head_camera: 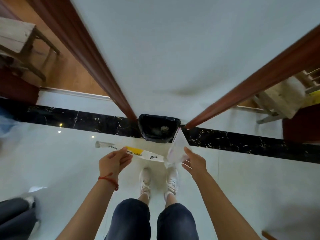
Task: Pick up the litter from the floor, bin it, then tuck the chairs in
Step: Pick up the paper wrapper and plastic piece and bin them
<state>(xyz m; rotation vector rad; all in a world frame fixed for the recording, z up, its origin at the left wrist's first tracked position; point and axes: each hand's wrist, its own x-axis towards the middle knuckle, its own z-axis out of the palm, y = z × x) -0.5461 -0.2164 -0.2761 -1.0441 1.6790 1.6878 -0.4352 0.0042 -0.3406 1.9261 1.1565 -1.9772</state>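
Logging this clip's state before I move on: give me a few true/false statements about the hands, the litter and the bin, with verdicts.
1. The left hand holds a long printed wrapper. True.
2. The right hand is empty. False: it pinches a clear plastic bag.
3. The bin has a black liner and stands against the wall ahead. True.
4. The bin is empty. False: some pale crumpled litter lies inside.
5. Both held pieces are already in the bin. False: both are in the hands, short of the bin.
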